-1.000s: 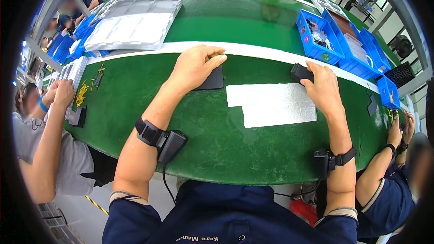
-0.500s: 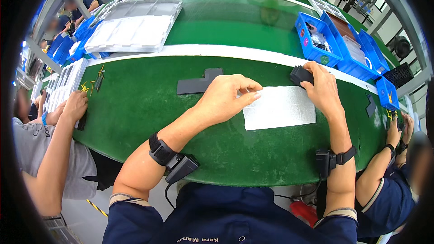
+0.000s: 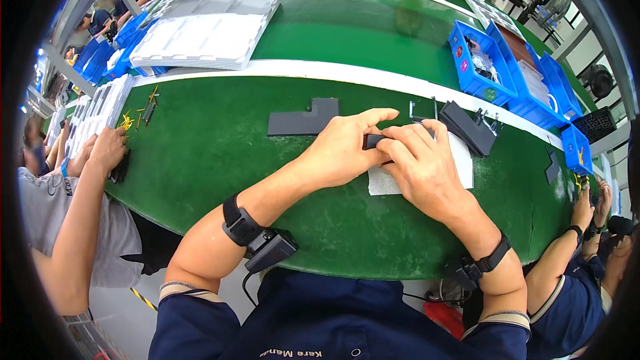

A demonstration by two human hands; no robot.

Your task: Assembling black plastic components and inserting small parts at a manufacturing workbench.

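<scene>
My left hand (image 3: pixel 341 152) and my right hand (image 3: pixel 425 168) meet over the left part of a white sheet (image 3: pixel 461 161). Pinched between their fingers is a small black piece (image 3: pixel 373 141); my fingers cover most of it, so its full shape is hidden. Just beyond my right hand, at the sheet's far right corner, lies a black block (image 3: pixel 467 128) with small dark rod-like parts standing around it. A dark grey L-shaped plate (image 3: pixel 303 120) rests flat on the green table, to the left of and beyond my left hand.
Blue bins (image 3: pixel 487 87) holding small parts stand at the back right, with a smaller blue bin (image 3: pixel 576 149) closer. Stacked white trays (image 3: pixel 200 43) lie at the back left. Yellow and dark small pieces (image 3: pixel 143 113) sit near a co-worker's hand (image 3: pixel 107 150). Other people sit on both sides and opposite.
My right hand has left the black block and come left to my left hand; a small black piece now shows between them. The block lies at a different angle, with rod-like parts visible.
</scene>
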